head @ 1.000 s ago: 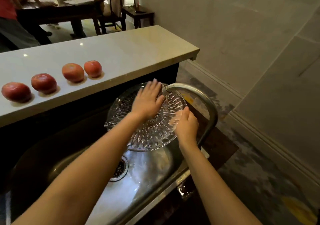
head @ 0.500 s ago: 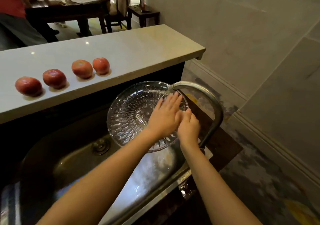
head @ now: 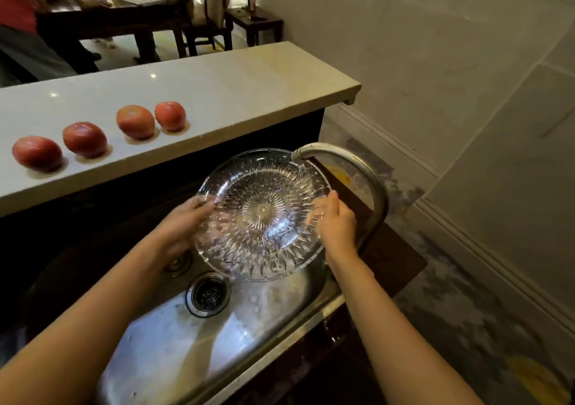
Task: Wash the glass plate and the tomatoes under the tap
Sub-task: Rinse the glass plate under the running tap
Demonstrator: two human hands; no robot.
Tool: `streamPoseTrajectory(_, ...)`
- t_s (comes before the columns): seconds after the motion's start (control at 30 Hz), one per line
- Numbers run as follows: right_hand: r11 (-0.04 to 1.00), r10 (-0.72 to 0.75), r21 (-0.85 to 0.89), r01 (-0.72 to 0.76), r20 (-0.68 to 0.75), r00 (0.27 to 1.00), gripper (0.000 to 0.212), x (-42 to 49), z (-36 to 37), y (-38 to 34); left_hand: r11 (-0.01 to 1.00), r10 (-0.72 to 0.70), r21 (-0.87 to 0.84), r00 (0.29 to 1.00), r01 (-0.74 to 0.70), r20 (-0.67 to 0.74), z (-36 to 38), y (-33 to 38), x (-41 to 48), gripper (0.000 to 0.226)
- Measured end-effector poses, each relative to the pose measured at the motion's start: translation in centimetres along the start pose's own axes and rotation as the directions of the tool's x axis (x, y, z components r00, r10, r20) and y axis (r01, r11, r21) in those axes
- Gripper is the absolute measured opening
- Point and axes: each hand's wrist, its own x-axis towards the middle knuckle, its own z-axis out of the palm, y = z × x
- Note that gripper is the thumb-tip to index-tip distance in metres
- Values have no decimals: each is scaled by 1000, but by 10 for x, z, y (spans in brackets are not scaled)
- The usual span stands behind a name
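Observation:
A round cut-glass plate (head: 263, 214) is held tilted over the steel sink (head: 193, 351), its far rim right under the spout of the curved tap (head: 351, 165). My left hand (head: 183, 221) grips the plate's left edge, fingers partly behind the glass. My right hand (head: 337, 222) grips the right edge, thumb on the rim. Several red tomatoes stand in a row on the white counter (head: 236, 87), from the leftmost tomato (head: 37, 153) to the rightmost tomato (head: 170, 116).
The sink drain (head: 208, 293) lies below the plate. The counter overhangs the sink's far side. A tiled wall and floor are to the right. People sit at a dark table (head: 102, 21) beyond the counter.
My left hand has come off the plate's inner face and moved to its left edge. The plate now faces up towards me, held by both hands.

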Motion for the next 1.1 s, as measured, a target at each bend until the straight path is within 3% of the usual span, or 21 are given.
streamPoseTrajectory(0.07,997,74,-5,-73,55,996,50,2,3,1,997,33,-74,999,-35,-33,1,1,-11,18)
streamPoseTrajectory(0.17,948,96,-316,-38,171,981,42,2,-1,0,992,120,-6,978,-123,-170,7,8,-26,22)
streamPoseTrajectory(0.27,693,36,-700,174,274,961,36,-5,-9,1,963,256,152,932,-223,-258,8,15,-31,22)
streamPoseTrajectory(0.33,559,30,-800,216,279,960,31,-9,-12,5,935,330,236,895,-265,-302,9,19,-31,19)
streamPoseTrajectory(0.4,537,101,-829,157,248,964,31,-11,-15,8,899,398,310,871,-309,-288,12,20,-31,17)
streamPoseTrajectory(0.53,481,169,-861,163,274,947,28,-14,-20,17,719,581,591,783,-364,-224,17,13,-32,12)
streamPoseTrajectory(0.67,472,170,-864,177,286,943,26,-15,-23,21,484,736,795,662,-367,-142,21,7,-39,18)
streamPoseTrajectory(0.8,521,56,-830,200,267,962,23,-18,-24,26,290,815,893,578,-345,-41,25,-3,-47,24)
streamPoseTrajectory(0.93,513,10,-829,224,267,964,21,-21,-25,29,232,834,915,552,-330,-12,29,-12,-56,24)
streamPoseTrajectory(1.1,521,-26,-813,259,289,957,23,-23,-28,31,374,789,877,601,-301,-130,27,-20,-62,26)
